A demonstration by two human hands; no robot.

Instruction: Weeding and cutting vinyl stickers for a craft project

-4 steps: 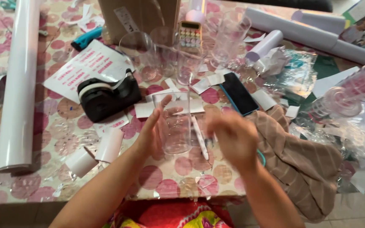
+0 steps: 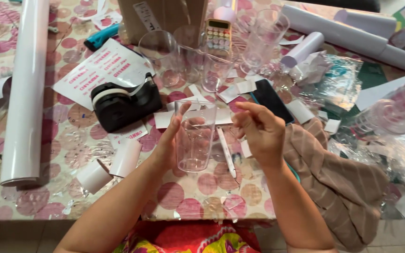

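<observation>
**Clear cup held upright between two hands**

From the head view we see our left hand [image 2: 167, 147] wrapped around the left wall of a clear plastic cup [image 2: 194, 137], fingers behind it and thumb toward the rim, so it is grasping the cup. The cup stands upright, mouth up, its long axis vertical, its base at or just above the bench [image 2: 71, 136] (we cannot tell whether it touches). Our right hand [image 2: 261, 131] hovers just to the right of the cup, fingers curled with the tips pinched together toward the rim; whether something thin sits between them we cannot tell. So the cup lies to the left of the right hand, and the left hand is the nearer one, already in contact.

A white pen [image 2: 226, 152] lies on the bench between cup and right hand. Behind the cup are scattered white paper slips [image 2: 233, 91], a black tape dispenser [image 2: 120, 103] to the left, more clear cups [image 2: 212, 65], a dark phone [image 2: 270, 99], and a brown striped cloth [image 2: 338, 178] to the right.
</observation>
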